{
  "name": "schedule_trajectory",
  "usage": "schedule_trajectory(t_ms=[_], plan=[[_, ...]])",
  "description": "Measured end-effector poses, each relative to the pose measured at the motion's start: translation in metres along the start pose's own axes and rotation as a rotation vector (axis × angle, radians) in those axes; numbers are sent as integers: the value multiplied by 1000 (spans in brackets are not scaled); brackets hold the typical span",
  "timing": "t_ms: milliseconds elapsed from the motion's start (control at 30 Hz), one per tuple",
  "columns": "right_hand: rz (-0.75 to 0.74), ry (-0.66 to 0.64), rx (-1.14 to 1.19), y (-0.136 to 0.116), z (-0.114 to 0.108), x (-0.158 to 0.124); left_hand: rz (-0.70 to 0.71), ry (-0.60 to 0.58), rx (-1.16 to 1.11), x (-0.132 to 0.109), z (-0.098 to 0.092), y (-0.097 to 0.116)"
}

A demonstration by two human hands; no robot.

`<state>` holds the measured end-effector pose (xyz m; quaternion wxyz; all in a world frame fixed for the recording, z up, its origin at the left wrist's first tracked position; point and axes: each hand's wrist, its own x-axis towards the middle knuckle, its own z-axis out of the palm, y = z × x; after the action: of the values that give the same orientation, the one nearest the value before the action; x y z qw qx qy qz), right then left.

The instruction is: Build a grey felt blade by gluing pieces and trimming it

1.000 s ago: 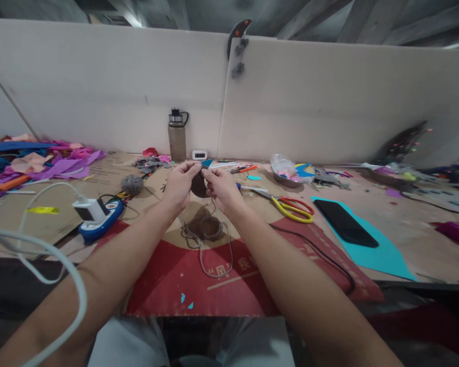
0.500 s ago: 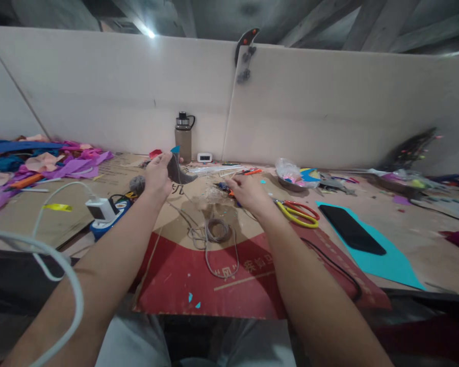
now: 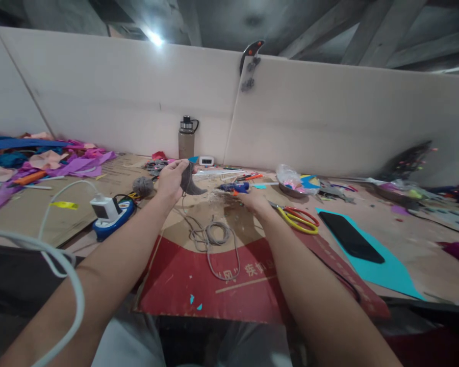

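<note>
My left hand pinches a dark grey, horn-shaped piece with its curved point toward the right. A bit of blue paper shows at the top of this piece. Grey cord hangs from it and runs to a loose coil on the cardboard. Around the grip of a blue hot glue gun with an orange trigger, my right hand is closed. The gun's nozzle points left, toward the grey piece but apart from it. Much of the handle is hidden by the hand.
Yellow-and-red-handled scissors lie right of my right forearm, near a black phone on turquoise sheet. A blue power strip with a white charger sits left. Behind stand a bottle, a small white clock and a bowl.
My right hand has closed on the glue gun and lifted it, turning its nozzle left. My left hand with the grey piece has shifted slightly right and down in view.
</note>
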<state>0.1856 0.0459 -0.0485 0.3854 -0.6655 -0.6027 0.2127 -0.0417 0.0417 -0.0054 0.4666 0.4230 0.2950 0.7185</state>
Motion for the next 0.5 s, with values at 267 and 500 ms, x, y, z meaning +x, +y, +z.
schedule_trajectory(t_ms=[267, 500], plan=[[-151, 77, 653, -41, -4, -31, -20, 33, 23, -2, 0, 1], [-369, -62, 676, -61, -11, -53, -49, 71, 42, -3, 0, 1]])
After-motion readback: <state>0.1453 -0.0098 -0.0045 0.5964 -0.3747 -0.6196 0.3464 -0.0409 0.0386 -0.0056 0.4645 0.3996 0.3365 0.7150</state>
